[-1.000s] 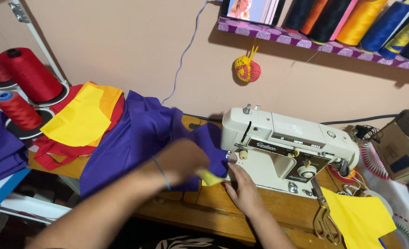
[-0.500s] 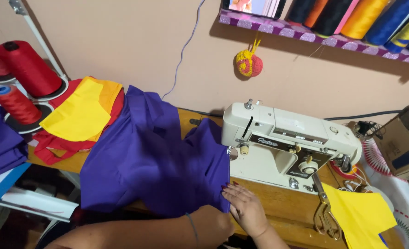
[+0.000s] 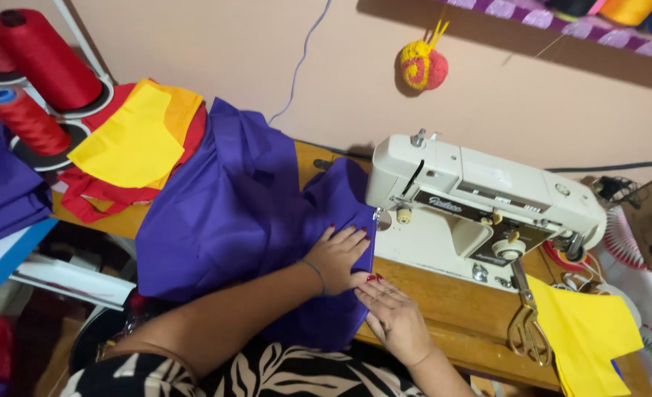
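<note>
Shelf: up top along the wall, a purple shelf (image 3: 561,18) with thread cones standing on it (only their bottoms show).
Cloth: big purple cloth (image 3: 230,213), plain and rumpled, heaped on the wooden table (image 3: 443,294) left of the sewing machine (image 3: 480,206), its right edge running in beside the needle.
Left hand: left hand (image 3: 337,257) lies flat with fingers spread on the cloth, pressing, not gripping anything.
Right hand: right hand (image 3: 392,316) is flat too, fingertips on the cloth's edge just below the left hand, nothing clasped.
Around: red thread spools (image 3: 39,62) far left, yellow and red fabric pieces (image 3: 131,147) behind the cloth, scissors (image 3: 524,323) and a yellow piece (image 3: 587,334) to the right, a yellow-and-pink pincushion (image 3: 423,65) hanging on the wall.
In the way: nothing much, the machine sits right against the cloth.
</note>
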